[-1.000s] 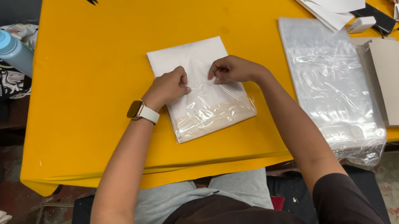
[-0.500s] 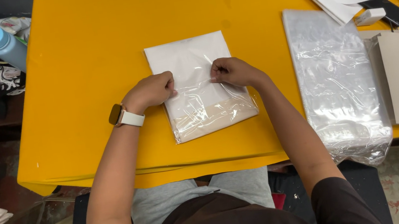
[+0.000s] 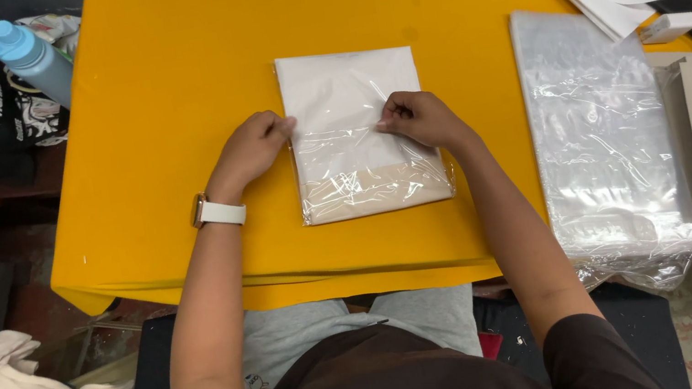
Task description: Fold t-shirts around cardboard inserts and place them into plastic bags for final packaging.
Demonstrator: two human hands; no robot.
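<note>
Packet: clear plastic bag (image 3: 361, 141) holding folded pale cloth, flat at centre of frame on yellow table (image 3: 166, 112).
Left hand (image 3: 251, 149): fingers curled, pinching bag's left edge, likely steadying it.
Right hand (image 3: 417, 118): fingers closed on the plastic near bag's middle right.
Edges: table's near edge just below packet.
Room: bare yellow at upper left; stack of empty bags (image 3: 601, 140) at right.

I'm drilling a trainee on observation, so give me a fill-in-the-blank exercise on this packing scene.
1. The table is covered in ___ .
2. Both hands pinch the clear bag holding a folded ___ cloth.
3. The watch is on the ___ wrist.
4. The stack of empty bags lies to the person's ___ .

Missing: yellow; white; left; right
</note>
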